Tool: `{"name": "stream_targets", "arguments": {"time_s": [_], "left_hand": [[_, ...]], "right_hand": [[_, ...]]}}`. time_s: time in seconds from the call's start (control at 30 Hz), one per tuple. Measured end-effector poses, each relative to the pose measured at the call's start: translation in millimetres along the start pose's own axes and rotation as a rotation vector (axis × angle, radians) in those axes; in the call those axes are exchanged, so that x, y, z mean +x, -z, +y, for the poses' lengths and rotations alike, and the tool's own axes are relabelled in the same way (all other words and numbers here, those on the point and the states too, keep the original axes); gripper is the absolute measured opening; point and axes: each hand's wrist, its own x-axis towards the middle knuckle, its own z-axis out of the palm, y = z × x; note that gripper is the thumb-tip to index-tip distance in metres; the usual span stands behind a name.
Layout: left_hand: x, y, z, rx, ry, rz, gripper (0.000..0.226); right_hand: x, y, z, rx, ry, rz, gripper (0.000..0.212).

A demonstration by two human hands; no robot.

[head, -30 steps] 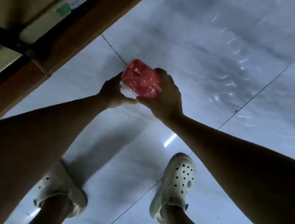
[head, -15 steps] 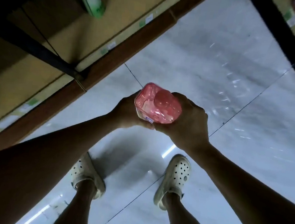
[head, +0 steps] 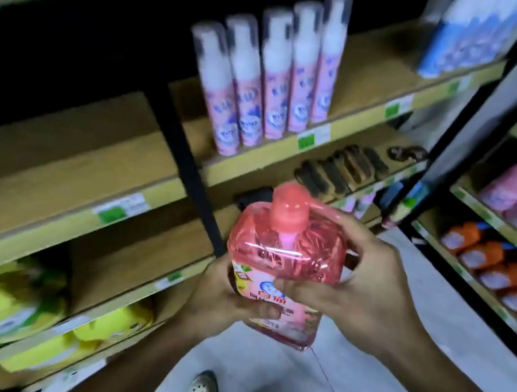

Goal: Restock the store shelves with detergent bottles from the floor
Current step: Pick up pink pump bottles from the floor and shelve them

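A pink detergent bottle (head: 286, 253) with a pink pump cap, wrapped in clear film, is upright in front of me at chest height. My left hand (head: 221, 298) grips its lower left side. My right hand (head: 358, 284) wraps around its right side, thumb across the label. The bottle is in the aisle, just in front of the wooden shelves (head: 73, 212), touching no shelf.
Several tall pink-and-white spray bottles (head: 269, 79) stand on the upper shelf. Dark brushes (head: 339, 171) lie one shelf below. Yellow packs (head: 10, 306) fill the lower left shelves. Orange and pink goods (head: 493, 263) fill a rack at right. Tiled floor (head: 267, 379) lies below.
The view has swung up from the floor to the shelves. Both hands have lifted the bottle and turned it upright, so its cap and label now face me.
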Motion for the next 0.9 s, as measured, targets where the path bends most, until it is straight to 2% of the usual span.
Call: {"name": "stream_targets", "arguments": {"time_s": [0.1, 0.27, 0.43, 0.57, 0.8, 0.9], "left_hand": [[-41, 11, 78, 0.143, -0.093, 0.229, 0.087], [-120, 31, 196, 0.272, -0.226, 0.432, 0.066], [-203, 56, 275, 0.335, -0.353, 0.634, 0.064], [-267, 95, 314, 0.367, -0.418, 0.709, 0.054], [-360, 185, 368, 0.460, -0.450, 0.728, 0.035], [-393, 228, 381, 0.509, -0.496, 0.728, 0.039]], "right_hand": [[12, 2, -88, 0.082, 0.176, -0.060, 0.081], [18, -16, -210, 0.239, 0.379, -0.192, 0.067], [7, -56, -311, 0.341, 0.494, -0.304, 0.070], [-12, -104, -380, 0.392, 0.605, -0.331, 0.070], [-40, -202, -471, 0.439, 0.723, -0.333, 0.081], [-51, -243, -502, 0.419, 0.836, -0.341, 0.078]]}}
